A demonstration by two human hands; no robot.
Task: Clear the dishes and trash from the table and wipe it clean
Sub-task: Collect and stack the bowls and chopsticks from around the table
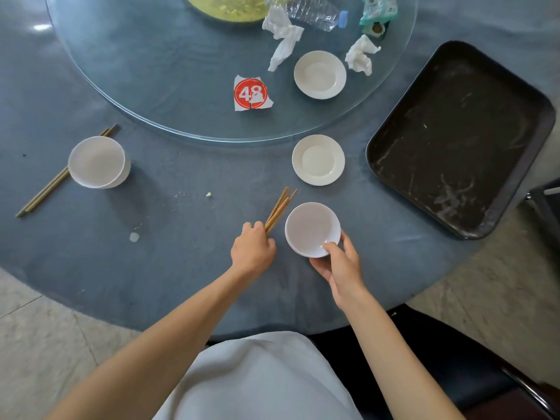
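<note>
Near the lower middle of the frame, the left hand (253,251) is gripping a bundle of chopsticks (279,210), fingers curled around their near ends. Just to its right, the right hand (339,266) is holding a white bowl (312,229) by its rim, thumb inside. A saucer (318,160) is sitting above the bowl, and a black tray (460,137) is lying at the right. Another bowl (97,161) is resting on chopsticks (42,192) at the left.

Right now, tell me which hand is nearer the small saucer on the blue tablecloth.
Right. The right hand grips the white bowl just below the saucer. The left hand holds the chopsticks lower and farther left.
</note>
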